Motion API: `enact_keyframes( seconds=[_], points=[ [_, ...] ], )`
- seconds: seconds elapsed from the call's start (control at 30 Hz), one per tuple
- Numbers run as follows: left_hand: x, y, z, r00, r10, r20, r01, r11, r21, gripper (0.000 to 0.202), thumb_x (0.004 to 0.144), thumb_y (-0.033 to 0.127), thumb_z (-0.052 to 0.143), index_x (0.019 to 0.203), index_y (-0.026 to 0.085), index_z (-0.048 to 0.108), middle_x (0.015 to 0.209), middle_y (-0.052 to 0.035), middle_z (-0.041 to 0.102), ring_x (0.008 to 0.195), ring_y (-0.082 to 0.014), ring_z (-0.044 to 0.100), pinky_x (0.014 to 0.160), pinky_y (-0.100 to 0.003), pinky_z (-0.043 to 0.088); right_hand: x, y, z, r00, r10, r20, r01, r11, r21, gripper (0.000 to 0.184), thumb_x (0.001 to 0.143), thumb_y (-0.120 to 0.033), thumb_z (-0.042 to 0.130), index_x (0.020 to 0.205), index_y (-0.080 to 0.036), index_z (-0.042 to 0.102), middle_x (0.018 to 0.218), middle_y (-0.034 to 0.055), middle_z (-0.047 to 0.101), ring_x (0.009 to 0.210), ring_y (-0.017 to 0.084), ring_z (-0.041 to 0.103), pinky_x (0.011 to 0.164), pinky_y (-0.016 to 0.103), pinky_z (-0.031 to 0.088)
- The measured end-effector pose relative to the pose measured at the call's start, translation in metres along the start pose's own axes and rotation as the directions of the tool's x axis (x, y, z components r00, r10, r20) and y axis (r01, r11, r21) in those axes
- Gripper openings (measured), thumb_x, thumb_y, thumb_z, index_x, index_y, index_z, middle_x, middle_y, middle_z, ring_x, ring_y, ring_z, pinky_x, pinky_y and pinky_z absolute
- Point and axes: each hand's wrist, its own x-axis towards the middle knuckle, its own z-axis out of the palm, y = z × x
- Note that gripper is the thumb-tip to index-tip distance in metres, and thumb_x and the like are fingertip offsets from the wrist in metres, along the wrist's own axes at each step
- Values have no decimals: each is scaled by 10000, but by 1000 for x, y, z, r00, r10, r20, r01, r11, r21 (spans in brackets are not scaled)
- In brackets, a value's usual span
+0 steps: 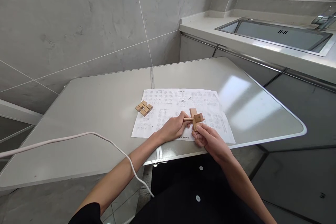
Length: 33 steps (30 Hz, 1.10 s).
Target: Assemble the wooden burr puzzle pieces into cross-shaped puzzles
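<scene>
My left hand [177,125] pinches a thin round wooden stick [188,119], which points right into the wooden pieces. My right hand [208,138] is closed on the lower end of a wooden puzzle block [193,113]. A darker wooden piece [198,117] with a mark on it sits crosswise at the block. Whether the stick passes through the block or lies against it, I cannot tell. Both hands are over the printed instruction sheet [165,115]. Several notched wooden puzzle pieces [144,108] lie grouped at the sheet's left edge.
The sheet lies across the seam of a light folding table [105,112]. A white cable [90,133] runs over the table's left part and my left forearm. Behind on the right stand a counter [199,23] and a sink [273,35]; a tiled wall [78,17] borders the back.
</scene>
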Motion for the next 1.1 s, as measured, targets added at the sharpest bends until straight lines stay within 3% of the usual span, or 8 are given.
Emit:
enact_keyframes(
  seconds=[0.17,0.37,0.5,0.6,0.77,0.93,1.0,1.1],
  points=[
    [-1,2,1,1000,-29,-11,30,999,35,178,1094,392,377,1146,231,434,979,-50,706,841,-229,727,750,-351,542,4,3,1,999,28,-33,-27,999,30,414,874,-591,775,909,-207,624,757,-13,580,534,94,448,531,272,339],
    [-1,5,2,999,-38,-37,41,997,69,284,1085,364,378,1334,248,309,1168,-80,738,952,-250,737,803,-376,534,5,0,3,998,45,-38,-45,999,7,448,846,-610,791,925,-198,631,733,-20,588,516,88,466,511,263,341],
    [-2,3,2,999,-37,-25,40,993,110,423,999,295,468,1373,233,281,1021,-37,726,705,-193,677,697,-332,499,5,-3,6,999,30,-12,-31,999,-12,444,849,-611,786,883,-200,622,736,-14,584,517,86,454,496,261,330],
    [-3,2,1,1000,-7,-28,10,995,103,533,906,257,550,1368,231,285,1031,-43,730,599,-155,599,614,-298,452,5,-8,11,1000,26,-10,-26,999,-37,454,843,-623,785,843,-204,608,730,-12,575,512,93,444,488,268,334],
    [-4,5,-2,1000,17,-19,-16,999,40,555,872,160,538,1360,240,285,1208,-117,741,540,-111,544,588,-286,442,7,-12,13,999,40,12,-39,996,-81,457,860,-632,764,841,-206,600,726,-15,572,503,88,435,491,264,327],
    [-2,4,1,995,75,-60,-76,997,-10,503,946,180,509,1370,269,252,1372,-155,668,625,-116,574,626,-289,463,8,-13,9,999,26,45,-23,997,-71,421,897,-609,740,913,-201,637,771,-9,584,533,81,432,511,261,335],
    [-1,1,3,993,84,-84,-86,996,-18,548,960,207,524,1405,267,210,1309,-143,684,623,-111,557,633,-285,463,9,-16,7,999,17,42,-16,999,-30,409,888,-592,761,925,-198,654,773,-4,584,566,88,434,520,256,350],
    [-1,-2,5,992,65,-105,-66,998,-6,666,957,225,538,1483,242,130,1055,-50,688,584,-101,507,609,-260,440,12,-26,4,1000,7,22,-8,999,38,384,865,-555,801,916,-197,672,762,3,569,612,106,434,528,253,374]
  ],
)
